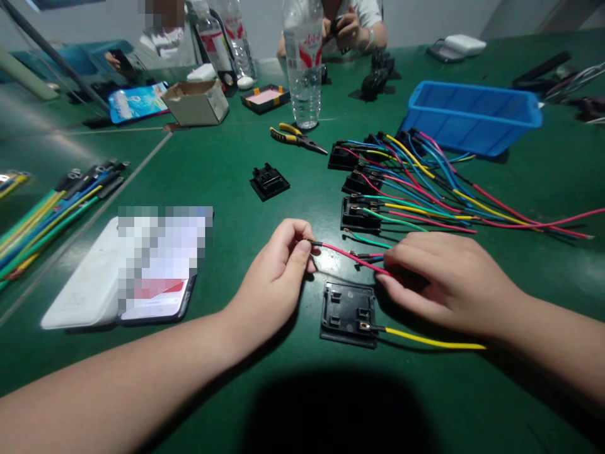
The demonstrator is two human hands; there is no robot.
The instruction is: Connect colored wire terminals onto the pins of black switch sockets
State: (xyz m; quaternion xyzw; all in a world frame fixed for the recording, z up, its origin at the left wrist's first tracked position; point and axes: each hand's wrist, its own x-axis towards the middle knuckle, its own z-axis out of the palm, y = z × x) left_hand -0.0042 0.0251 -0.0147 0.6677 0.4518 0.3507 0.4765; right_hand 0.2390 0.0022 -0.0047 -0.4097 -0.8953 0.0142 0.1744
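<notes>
My left hand (290, 255) pinches the terminal end of a red wire (347, 254), near its black sleeve. Farther along the same wire, my right hand (439, 277) has its fingers closed around it. Just below lies a square black plastic socket housing (348, 306), with a yellow wire (435, 341) fitted at its lower right slot. Beside my right fingers are a loose green wire (371, 240) and a blue wire end, partly covered by that hand. Behind them sit several black housings (362, 214) with coloured wires attached.
Pliers (297, 137), another black housing (269, 181) and a water bottle (306, 75) stand beyond my hands. A blue bin (472, 116) is at back right. Left are phones (85, 277), wire bundles (61, 214) and a cardboard box (196, 104). People sit across the table.
</notes>
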